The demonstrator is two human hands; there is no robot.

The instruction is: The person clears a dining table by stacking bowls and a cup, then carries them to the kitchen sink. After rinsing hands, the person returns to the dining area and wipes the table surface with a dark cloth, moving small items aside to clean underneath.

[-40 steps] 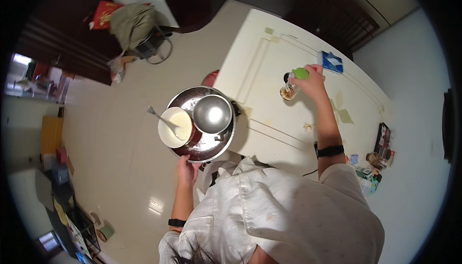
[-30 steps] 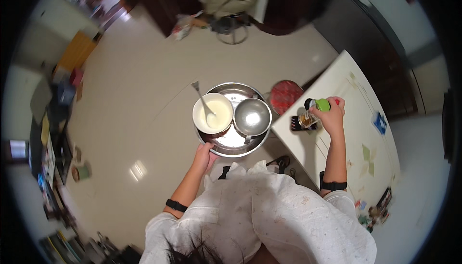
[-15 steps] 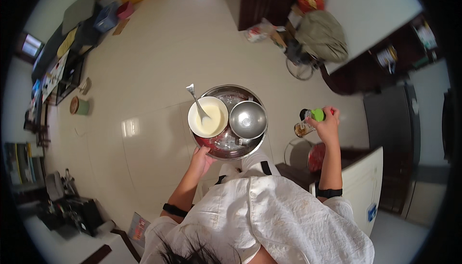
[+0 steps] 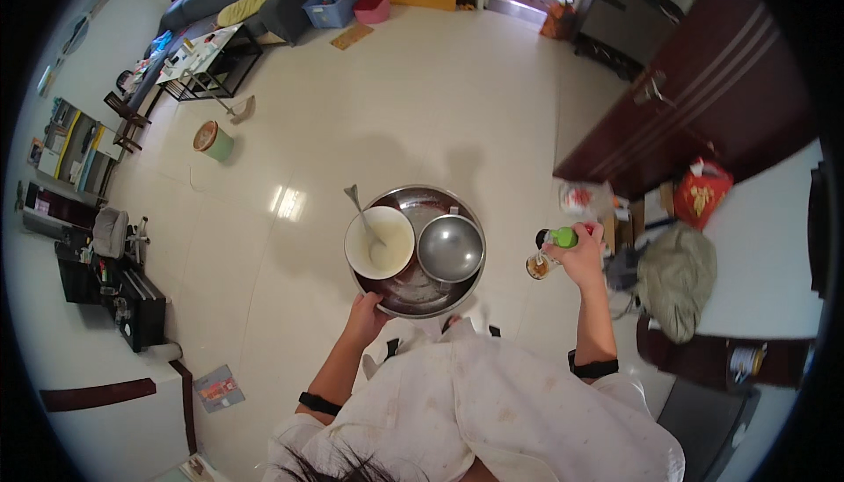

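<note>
Clutching basin rim (image 4: 420, 315): left grip (image 4: 366, 315). Right grip (image 4: 580, 253) clasping bottles (image 4: 538, 266). Broad floor (image 4: 422, 104) ahead.

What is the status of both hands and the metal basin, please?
Left hand on rim of metal basin. Right hand holds bottles, one green-capped. Basin carries white bowl with spoon, steel bowl. Red bag farther right.

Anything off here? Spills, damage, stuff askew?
No obvious spill or damage. Mildly odd: the spoon leans in the white bowl, its handle sticking out well past the rim. Patchy marks inside the metal basin: residue or reflection, can't tell.
</note>
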